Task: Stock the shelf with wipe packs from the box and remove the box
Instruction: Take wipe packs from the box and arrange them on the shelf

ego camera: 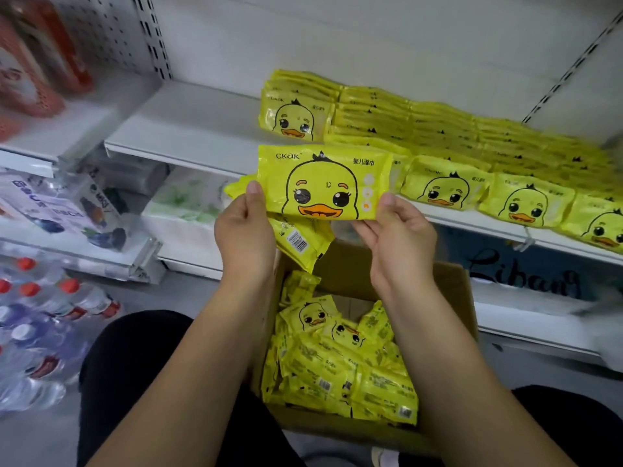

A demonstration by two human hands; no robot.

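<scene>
one view, head cam, looking down at a white metal shelf in a store aisle. both hands up in front of the shelf edge, above the box. left grip pinches the left edge of a yellow duck wipe pack, thumb on the front. right grip pinches its lower right corner the same way. the pack is held flat-on, face to camera and level, just in front of the shelf lip.

a second pack sticks out under the left grip, tilted, barcode side out.

the shelf's right half carries rows of the same packs, overlapped and leaning back, with a taller stack at the left end of the rows. the left part of the shelf is bare white.

the cardboard box sits on the grey floor between the person's knees, open, with loose packs jumbled inside.

a lower shelf holds white tissue packs. a blue panel with script lettering sits under the stocked shelf. shrink-wrapped water bottles stand on the floor at left. the pegboard back panel is top left.
</scene>
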